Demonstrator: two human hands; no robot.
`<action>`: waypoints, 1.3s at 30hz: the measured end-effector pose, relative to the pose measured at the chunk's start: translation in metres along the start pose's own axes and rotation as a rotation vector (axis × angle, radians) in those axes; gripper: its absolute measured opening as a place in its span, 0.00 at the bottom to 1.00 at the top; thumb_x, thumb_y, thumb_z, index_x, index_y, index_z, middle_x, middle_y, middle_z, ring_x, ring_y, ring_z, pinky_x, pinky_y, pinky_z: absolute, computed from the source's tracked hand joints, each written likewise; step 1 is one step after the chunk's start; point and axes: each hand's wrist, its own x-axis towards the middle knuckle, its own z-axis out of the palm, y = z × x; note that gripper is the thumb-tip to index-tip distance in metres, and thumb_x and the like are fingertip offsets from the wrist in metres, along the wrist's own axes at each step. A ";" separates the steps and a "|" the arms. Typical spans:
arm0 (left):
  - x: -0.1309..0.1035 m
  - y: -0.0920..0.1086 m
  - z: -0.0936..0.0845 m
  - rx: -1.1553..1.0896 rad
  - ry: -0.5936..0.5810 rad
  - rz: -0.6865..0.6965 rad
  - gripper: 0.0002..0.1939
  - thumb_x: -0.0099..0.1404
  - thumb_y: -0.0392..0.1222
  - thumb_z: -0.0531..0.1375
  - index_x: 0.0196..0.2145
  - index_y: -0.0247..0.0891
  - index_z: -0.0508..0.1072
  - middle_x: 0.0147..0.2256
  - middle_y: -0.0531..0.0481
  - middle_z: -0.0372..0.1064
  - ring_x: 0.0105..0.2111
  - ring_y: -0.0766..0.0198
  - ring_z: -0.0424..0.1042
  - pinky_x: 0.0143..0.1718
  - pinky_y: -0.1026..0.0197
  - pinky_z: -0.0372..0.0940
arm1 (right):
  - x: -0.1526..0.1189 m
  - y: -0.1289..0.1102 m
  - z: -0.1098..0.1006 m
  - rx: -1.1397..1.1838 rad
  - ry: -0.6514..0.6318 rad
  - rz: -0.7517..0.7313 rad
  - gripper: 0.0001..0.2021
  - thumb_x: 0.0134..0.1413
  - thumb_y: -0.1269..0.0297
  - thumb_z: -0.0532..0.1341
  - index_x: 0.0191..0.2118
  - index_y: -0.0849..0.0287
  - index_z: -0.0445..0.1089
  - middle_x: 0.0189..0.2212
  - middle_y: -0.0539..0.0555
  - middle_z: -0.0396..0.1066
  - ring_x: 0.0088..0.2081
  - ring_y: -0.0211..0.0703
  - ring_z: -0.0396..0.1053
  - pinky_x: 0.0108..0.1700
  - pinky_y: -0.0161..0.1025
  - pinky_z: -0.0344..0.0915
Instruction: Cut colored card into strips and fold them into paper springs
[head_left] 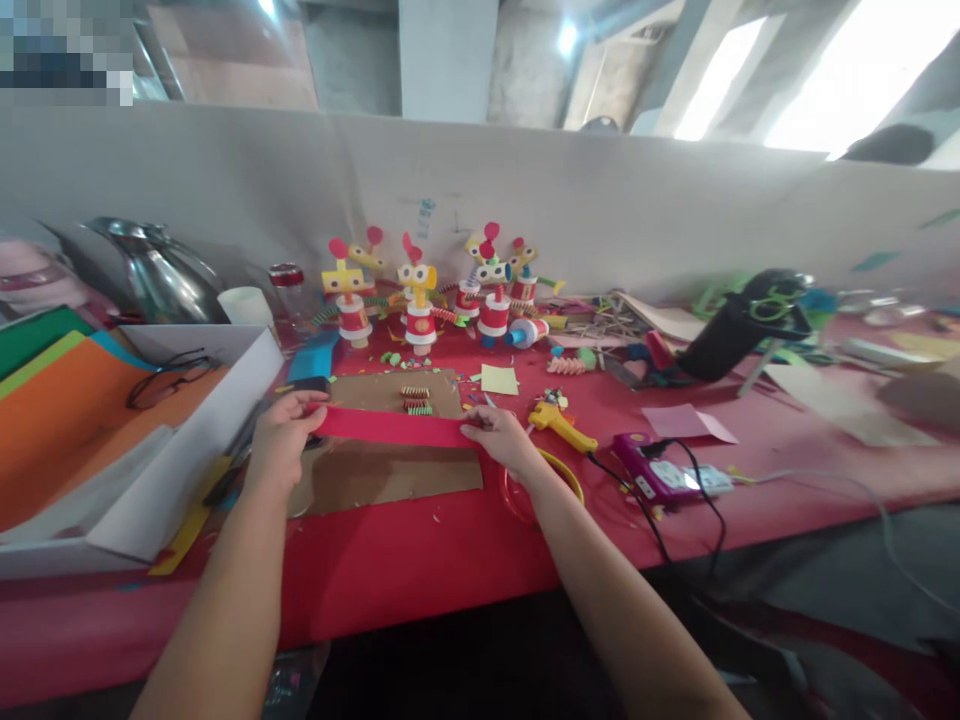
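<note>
A flat red paper strip (394, 428) is stretched level between my two hands. My left hand (283, 440) pinches its left end, and my right hand (496, 437) pinches the right end. Beneath the strip lies a brown cardboard sheet (390, 480) on the red-covered table. Small folded paper springs (416, 400) rest on the cardboard just beyond the strip. A yellow glue gun (564, 428) lies to the right of my right hand. Under my right forearm sits a yellow and red ring-shaped item (566, 478), partly hidden.
Several paper-cup robot figures (420, 310) stand at the back. At left is a white box (217, 400) of coloured paper, with a metal jug (161, 270) behind it. A purple power strip (660, 470) with cables and a black holder (724, 335) are at right.
</note>
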 end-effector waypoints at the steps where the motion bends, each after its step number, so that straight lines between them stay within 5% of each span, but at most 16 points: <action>1: 0.000 0.000 0.001 0.004 0.013 0.002 0.22 0.40 0.45 0.68 0.35 0.36 0.74 0.28 0.52 0.71 0.22 0.69 0.65 0.21 0.67 0.57 | 0.000 0.001 0.001 -0.002 0.015 -0.009 0.08 0.45 0.64 0.61 0.34 0.59 0.72 0.27 0.48 0.71 0.29 0.38 0.66 0.37 0.37 0.63; 6: -0.001 -0.003 -0.001 0.174 0.167 0.102 0.16 0.48 0.41 0.61 0.37 0.36 0.73 0.30 0.49 0.73 0.25 0.65 0.67 0.24 0.65 0.58 | 0.003 0.005 0.004 -0.035 0.023 -0.033 0.08 0.44 0.63 0.62 0.33 0.58 0.73 0.25 0.48 0.70 0.28 0.38 0.64 0.35 0.36 0.61; 10: -0.018 -0.002 0.010 0.691 0.363 0.548 0.13 0.54 0.33 0.58 0.38 0.39 0.76 0.44 0.42 0.74 0.43 0.51 0.69 0.47 0.47 0.61 | 0.004 0.009 0.006 -0.056 0.013 -0.001 0.08 0.43 0.63 0.62 0.32 0.59 0.74 0.23 0.48 0.69 0.26 0.38 0.63 0.34 0.36 0.60; 12: -0.032 -0.001 0.026 0.845 0.207 0.784 0.13 0.59 0.34 0.58 0.41 0.40 0.76 0.49 0.43 0.72 0.50 0.49 0.66 0.53 0.45 0.57 | 0.004 0.009 0.006 -0.042 0.003 0.005 0.09 0.42 0.63 0.63 0.32 0.59 0.74 0.24 0.48 0.69 0.27 0.37 0.63 0.34 0.36 0.60; 14: -0.047 -0.001 0.046 0.898 -0.170 0.904 0.15 0.64 0.40 0.57 0.48 0.42 0.74 0.48 0.45 0.73 0.50 0.52 0.67 0.53 0.48 0.58 | 0.002 0.007 0.007 -0.015 -0.016 -0.011 0.09 0.42 0.62 0.63 0.32 0.60 0.73 0.24 0.48 0.69 0.27 0.37 0.63 0.34 0.36 0.60; 17: -0.062 -0.005 0.069 0.947 -0.410 0.917 0.24 0.63 0.48 0.60 0.55 0.41 0.68 0.50 0.43 0.72 0.51 0.51 0.67 0.54 0.48 0.57 | 0.001 0.003 0.007 0.020 -0.039 -0.037 0.09 0.42 0.61 0.64 0.31 0.60 0.73 0.25 0.48 0.70 0.27 0.37 0.64 0.34 0.35 0.60; 20: -0.069 -0.010 0.074 0.992 -0.439 0.920 0.25 0.60 0.45 0.62 0.55 0.42 0.67 0.50 0.43 0.71 0.51 0.51 0.67 0.54 0.48 0.55 | 0.000 0.001 0.008 0.034 -0.044 -0.007 0.09 0.42 0.61 0.64 0.32 0.60 0.73 0.24 0.48 0.70 0.27 0.37 0.64 0.33 0.35 0.60; 25: -0.067 -0.013 0.069 1.015 -0.410 0.926 0.13 0.62 0.38 0.58 0.46 0.40 0.71 0.46 0.43 0.72 0.48 0.53 0.69 0.51 0.50 0.57 | 0.001 0.004 0.009 0.015 -0.040 -0.013 0.12 0.46 0.61 0.63 0.37 0.60 0.74 0.25 0.48 0.70 0.27 0.37 0.65 0.32 0.35 0.62; 28: -0.062 -0.014 0.066 1.026 -0.442 0.913 0.06 0.64 0.40 0.58 0.38 0.39 0.73 0.41 0.45 0.73 0.43 0.54 0.71 0.48 0.50 0.57 | -0.002 -0.001 0.005 -0.084 -0.011 -0.151 0.14 0.51 0.58 0.63 0.43 0.58 0.74 0.35 0.52 0.73 0.34 0.39 0.68 0.39 0.38 0.65; 32: -0.058 -0.018 0.065 1.030 -0.496 0.865 0.06 0.64 0.38 0.56 0.34 0.39 0.74 0.36 0.47 0.75 0.39 0.56 0.72 0.46 0.50 0.57 | -0.010 -0.011 0.002 -0.477 -0.057 -0.461 0.17 0.42 0.54 0.72 0.41 0.51 0.77 0.50 0.54 0.68 0.51 0.49 0.62 0.54 0.48 0.59; 36: -0.060 -0.020 0.067 1.010 -0.513 0.905 0.07 0.64 0.38 0.57 0.35 0.40 0.75 0.41 0.46 0.74 0.43 0.56 0.71 0.48 0.50 0.59 | -0.016 -0.013 0.008 -0.727 -0.134 -0.610 0.04 0.53 0.61 0.67 0.36 0.50 0.79 0.40 0.53 0.73 0.48 0.48 0.60 0.53 0.48 0.56; 39: -0.065 -0.020 0.070 0.998 -0.516 0.918 0.06 0.63 0.38 0.58 0.34 0.39 0.76 0.43 0.44 0.71 0.46 0.54 0.68 0.47 0.52 0.61 | -0.016 -0.011 0.011 -0.775 -0.178 -0.638 0.06 0.57 0.67 0.63 0.33 0.53 0.78 0.33 0.52 0.74 0.44 0.46 0.61 0.50 0.46 0.56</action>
